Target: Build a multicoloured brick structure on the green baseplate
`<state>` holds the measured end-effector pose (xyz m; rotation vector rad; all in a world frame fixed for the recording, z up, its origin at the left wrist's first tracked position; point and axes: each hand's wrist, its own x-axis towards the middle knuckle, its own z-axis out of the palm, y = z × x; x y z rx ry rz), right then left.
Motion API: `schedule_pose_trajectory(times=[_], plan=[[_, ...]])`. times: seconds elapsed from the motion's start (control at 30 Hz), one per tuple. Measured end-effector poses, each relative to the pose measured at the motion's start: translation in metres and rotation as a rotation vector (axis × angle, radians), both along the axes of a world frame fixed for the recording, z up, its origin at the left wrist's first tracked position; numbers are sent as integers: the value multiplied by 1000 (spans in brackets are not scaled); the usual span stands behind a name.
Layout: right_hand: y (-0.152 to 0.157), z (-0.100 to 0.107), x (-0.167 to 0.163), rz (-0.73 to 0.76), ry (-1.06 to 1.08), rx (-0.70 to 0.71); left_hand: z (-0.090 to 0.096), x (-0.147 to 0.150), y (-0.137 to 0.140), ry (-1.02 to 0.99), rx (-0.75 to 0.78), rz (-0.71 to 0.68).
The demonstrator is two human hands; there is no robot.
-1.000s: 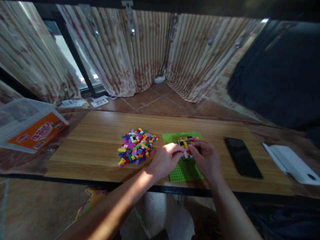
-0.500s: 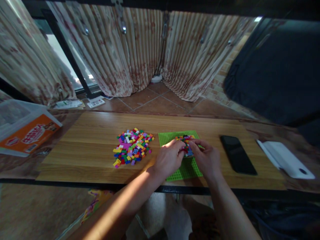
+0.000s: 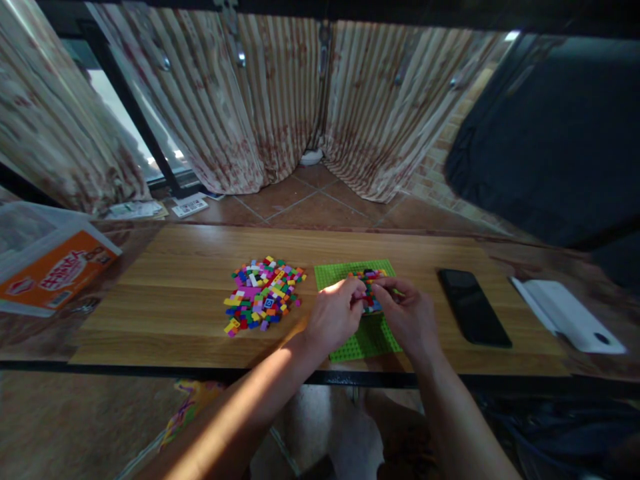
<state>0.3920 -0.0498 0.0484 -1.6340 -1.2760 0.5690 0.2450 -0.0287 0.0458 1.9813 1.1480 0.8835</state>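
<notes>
A green studded baseplate (image 3: 367, 343) lies on the wooden board, carrying a block of many-coloured toy bricks (image 3: 371, 303) that my fingers partly cover. My left hand (image 3: 336, 312) rests at the left side of this brick build, its fingers curled and closed against it. From the right, my right hand (image 3: 411, 313) reaches over the build with thumb and fingertips pinched together; whatever sits between them is too small and hidden to make out. To the left of the baseplate, a heap of loose toy bricks (image 3: 265, 293) in several colours is spread on the board.
A black phone (image 3: 474, 308) lies right of the baseplate, with a white flat object (image 3: 567, 313) beyond it. At the far left stands a clear plastic box (image 3: 55, 260) with an orange label. The wooden board (image 3: 165, 293) ends at a dark front edge.
Both hands stay at the brick build with only slight finger movement. The whole view has shifted a little; the loose bricks look unchanged.
</notes>
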Motion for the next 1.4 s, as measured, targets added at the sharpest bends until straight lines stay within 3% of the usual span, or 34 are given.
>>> schedule_pose_trajectory(times=[0.3, 0.77, 1.13, 1.3, 1.4], plan=[[2, -7, 1, 17, -168, 23, -1, 0, -2, -39, 24, 6], [2, -7, 4, 69, -91, 25, -3, -1, -2, -30, 54, -13], [2, 1, 2, 75, -212, 11, -4, 2, -4, -35, 71, -9], [0, 0, 2, 70, -219, 19, 5, -8, -2, 41, 104, -15], [-4, -1, 3, 47, -223, 34, 15, -26, 12, 168, 107, 104]])
